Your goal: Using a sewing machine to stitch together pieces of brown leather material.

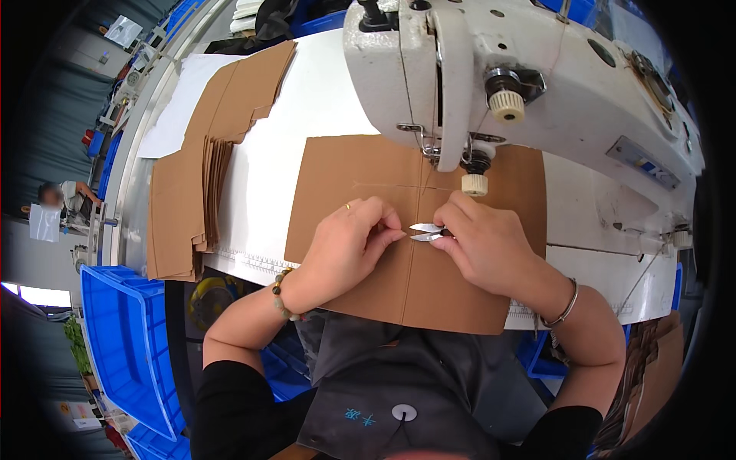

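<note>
A brown fabric panel (345, 165) with a seam down its middle lies flat under the head of the white sewing machine (383, 84). My right hand (487, 241) is closed around small thread snips (424, 231), whose two blades are apart and point left over the seam. Just left of the blade tips, my left hand (353, 241) has thumb and forefinger pinched together above the panel. What lies between those fingertips is too small to make out. A thin thread (383, 185) runs across the panel beyond my hands, near the needle area.
A stack of brown fabric pieces (180, 207) rests at the left of the white table (264, 169). Blue plastic bins (126, 330) stand below the left edge. More brown pieces (652, 376) hang at the lower right. Far left, another person (73, 201) sits.
</note>
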A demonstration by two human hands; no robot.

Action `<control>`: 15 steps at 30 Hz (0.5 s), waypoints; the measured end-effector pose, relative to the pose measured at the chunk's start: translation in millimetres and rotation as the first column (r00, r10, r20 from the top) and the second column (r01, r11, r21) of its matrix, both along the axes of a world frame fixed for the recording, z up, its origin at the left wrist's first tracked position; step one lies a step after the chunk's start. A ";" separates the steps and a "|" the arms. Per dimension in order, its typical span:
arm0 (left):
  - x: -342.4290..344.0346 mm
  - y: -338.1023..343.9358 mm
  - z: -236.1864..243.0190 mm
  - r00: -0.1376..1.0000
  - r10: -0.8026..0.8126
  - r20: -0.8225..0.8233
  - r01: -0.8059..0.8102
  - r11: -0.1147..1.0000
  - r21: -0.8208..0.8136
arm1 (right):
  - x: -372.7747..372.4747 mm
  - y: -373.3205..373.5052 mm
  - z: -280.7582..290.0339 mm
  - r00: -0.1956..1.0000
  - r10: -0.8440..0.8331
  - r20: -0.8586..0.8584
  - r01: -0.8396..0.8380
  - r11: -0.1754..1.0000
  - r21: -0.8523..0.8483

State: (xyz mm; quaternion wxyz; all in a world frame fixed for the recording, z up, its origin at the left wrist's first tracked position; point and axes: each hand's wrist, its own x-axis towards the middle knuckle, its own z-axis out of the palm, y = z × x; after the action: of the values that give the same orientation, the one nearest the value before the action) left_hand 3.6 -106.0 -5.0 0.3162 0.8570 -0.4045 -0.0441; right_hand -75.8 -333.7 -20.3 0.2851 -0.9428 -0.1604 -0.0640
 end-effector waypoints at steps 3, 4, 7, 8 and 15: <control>-1.5 -2.1 -1.4 0.991 0.038 -0.125 -0.054 0.990 -0.127 | 0.2 1.9 -0.1 1.000 -0.004 0.008 0.004 0.999 -0.049; -1.5 -2.0 -2.8 0.985 0.041 -0.170 -0.068 0.985 -0.160 | -0.1 2.3 -0.3 1.000 -0.001 0.017 0.002 0.999 -0.054; -2.9 -2.8 -5.0 0.971 0.036 -0.237 -0.086 0.975 -0.206 | -0.8 2.5 -0.4 0.999 0.013 0.044 -0.010 0.998 -0.068; -3.4 -3.0 -5.3 0.965 0.029 -0.259 -0.088 0.971 -0.221 | -1.1 2.6 -0.1 0.998 0.023 0.063 -0.019 0.997 -0.078; -7.0 14.4 -2.2 0.939 0.048 -0.339 -0.137 0.961 -0.242 | 1.1 -8.2 -5.5 1.000 -0.016 0.018 0.016 1.000 0.014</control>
State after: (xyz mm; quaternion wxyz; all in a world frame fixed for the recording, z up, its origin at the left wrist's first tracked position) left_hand -3.4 -91.6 -7.2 0.4916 0.8063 -0.3069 -0.1181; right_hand -74.6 -341.9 -25.7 0.2896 -0.9415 -0.1550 -0.0759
